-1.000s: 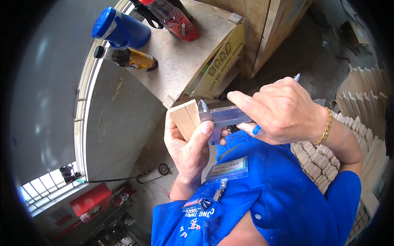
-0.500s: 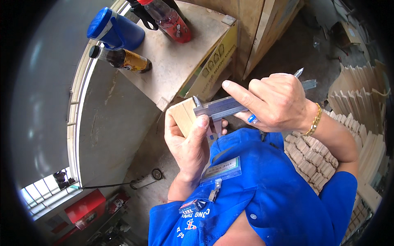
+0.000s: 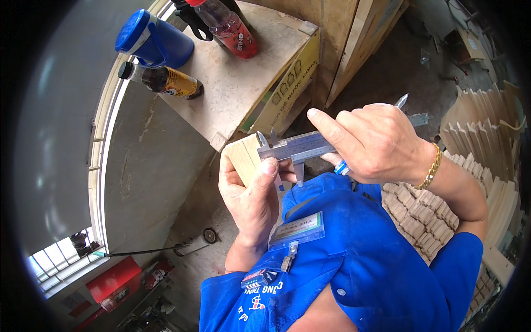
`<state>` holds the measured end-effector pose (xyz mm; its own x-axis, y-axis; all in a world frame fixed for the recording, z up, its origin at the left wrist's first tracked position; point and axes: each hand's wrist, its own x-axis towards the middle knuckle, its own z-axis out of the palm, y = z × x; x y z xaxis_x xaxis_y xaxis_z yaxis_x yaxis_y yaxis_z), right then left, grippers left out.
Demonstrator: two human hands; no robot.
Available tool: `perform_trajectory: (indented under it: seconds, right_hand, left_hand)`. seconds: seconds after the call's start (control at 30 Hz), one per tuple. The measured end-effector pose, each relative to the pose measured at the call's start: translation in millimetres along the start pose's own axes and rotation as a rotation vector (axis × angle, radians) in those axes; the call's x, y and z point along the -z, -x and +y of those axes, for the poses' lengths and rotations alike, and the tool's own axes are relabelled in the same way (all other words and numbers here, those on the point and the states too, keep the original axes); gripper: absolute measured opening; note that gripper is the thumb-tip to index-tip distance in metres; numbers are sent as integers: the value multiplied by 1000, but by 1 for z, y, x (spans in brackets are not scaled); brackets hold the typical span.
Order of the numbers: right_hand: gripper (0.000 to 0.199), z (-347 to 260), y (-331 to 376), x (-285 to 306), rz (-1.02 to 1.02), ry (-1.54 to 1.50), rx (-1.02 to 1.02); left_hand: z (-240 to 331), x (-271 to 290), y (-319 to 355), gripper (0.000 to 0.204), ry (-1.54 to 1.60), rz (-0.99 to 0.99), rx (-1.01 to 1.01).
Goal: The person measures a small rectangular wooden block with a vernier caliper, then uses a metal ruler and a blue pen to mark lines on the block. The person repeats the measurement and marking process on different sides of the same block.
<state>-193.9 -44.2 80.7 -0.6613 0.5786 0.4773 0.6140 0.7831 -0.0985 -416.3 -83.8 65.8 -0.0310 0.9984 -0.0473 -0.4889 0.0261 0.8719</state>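
My left hand (image 3: 250,200) is closed around a pale wooden block (image 3: 242,157), its thumb pressing the head of a metal vernier caliper (image 3: 307,146) beside the block. My right hand (image 3: 379,143) grips the caliper's beam from the other side, index finger pointing along it. The caliper's jaws stand apart, with the sliding jaw clear of the block's end. Also held in the right hand is a pen-like thing with a blue end (image 3: 341,167); a pointed tip shows beyond the knuckles. Fingers behind the block and the beam are partly hidden.
Ahead stands a wooden box table (image 3: 232,88) carrying a blue jug (image 3: 157,44), a dark drink bottle (image 3: 166,81) and a red bottle (image 3: 235,33). Stacked wood pieces (image 3: 417,216) lie at right, with fanned boards (image 3: 478,119) beyond. A red machine (image 3: 114,282) is at lower left.
My right hand has shifted slightly right and down, and the caliper's jaws have opened wider. My left hand has moved a little left with the wooden block.
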Motion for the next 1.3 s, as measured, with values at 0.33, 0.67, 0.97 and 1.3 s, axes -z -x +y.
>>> perform_trajectory:
  seconds: [0.33,0.67,0.97,1.3]
  right_hand:
    - [66,1,0,1,-45,-53,-32]
    - [68,2,1,4,-64,-108,-29]
    - [64,0,2,7,-49,-112,-7]
    - [62,-3,3,5,-24,-132,1]
  left_hand:
    - [2,-4,-4,37,-68,-5,6]
    - [4,-6,-3,35,-90,27,33]
    - [6,-7,2,35,-92,20,31]
    - [5,-3,6,35,-71,16,37]
